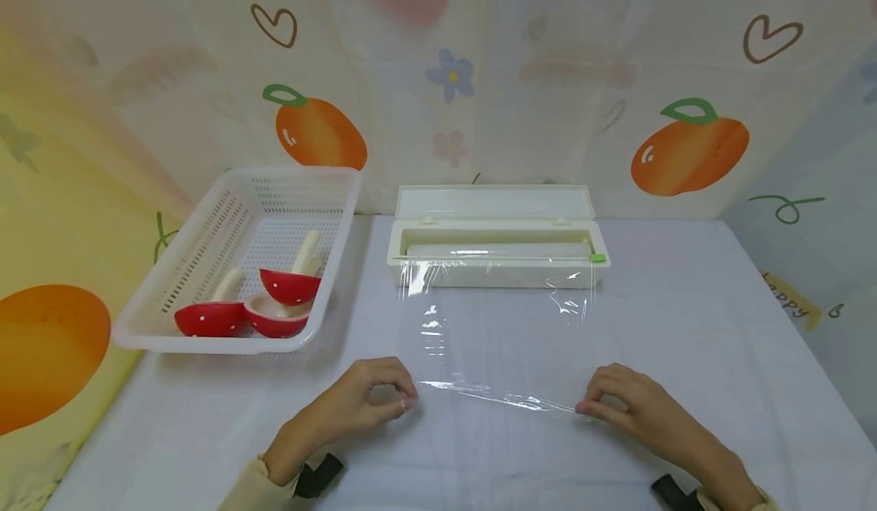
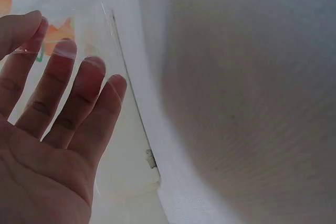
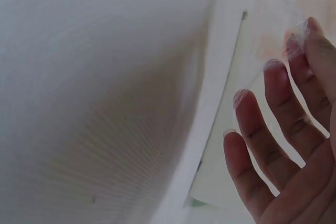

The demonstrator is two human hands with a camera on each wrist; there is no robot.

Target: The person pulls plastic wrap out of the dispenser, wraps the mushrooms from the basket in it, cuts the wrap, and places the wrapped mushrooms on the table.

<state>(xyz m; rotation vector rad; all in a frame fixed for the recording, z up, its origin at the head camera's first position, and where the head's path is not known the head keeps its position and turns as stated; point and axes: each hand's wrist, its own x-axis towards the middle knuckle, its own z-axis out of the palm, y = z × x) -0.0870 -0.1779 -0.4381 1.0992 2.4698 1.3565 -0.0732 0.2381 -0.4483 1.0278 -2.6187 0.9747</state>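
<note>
A sheet of clear cling film stretches toward me from a white dispenser box whose lid stands raised. The film roll lies inside the box. My left hand pinches the near left corner of the film between thumb and forefinger. At the near right corner, my right hand pinches the film the same way. In the left wrist view, the other fingers are spread against the film; in the right wrist view the film also touches several fingertips.
A white perforated basket stands at the left, holding red ladles with white dots and pale handles. A green slider sits at the box's right end. Behind the white-covered table hangs a patterned cloth.
</note>
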